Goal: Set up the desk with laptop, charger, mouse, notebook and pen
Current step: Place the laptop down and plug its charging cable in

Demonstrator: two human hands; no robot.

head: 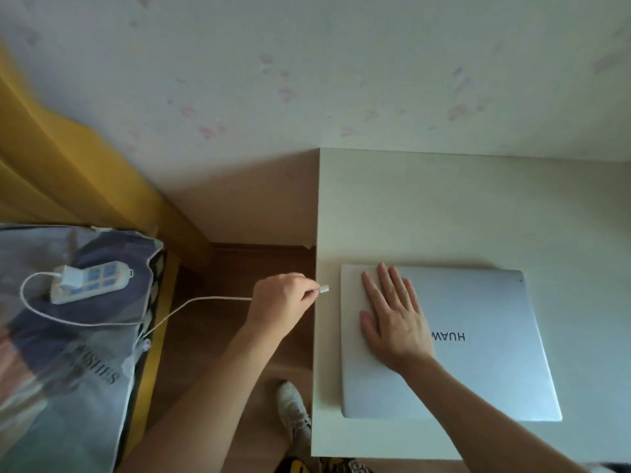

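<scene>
Left hand [281, 300]: arm extended forward, fingers curled, thumb and fingertips pinched on the charger cable plug [324, 289]. Right hand [392, 314]: palm down, fingers straight and slightly spread, lying flat on the closed laptop [485, 343]; forearm enters from lower right. Both forearms bare.

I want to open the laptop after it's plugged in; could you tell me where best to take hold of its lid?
Probably the near edge of the laptop, from the person's side: the logo reads upside down, suggesting the hinge lies at the wall side. The right hand rests flat on the lid; the left hand holds the charger plug.
</scene>
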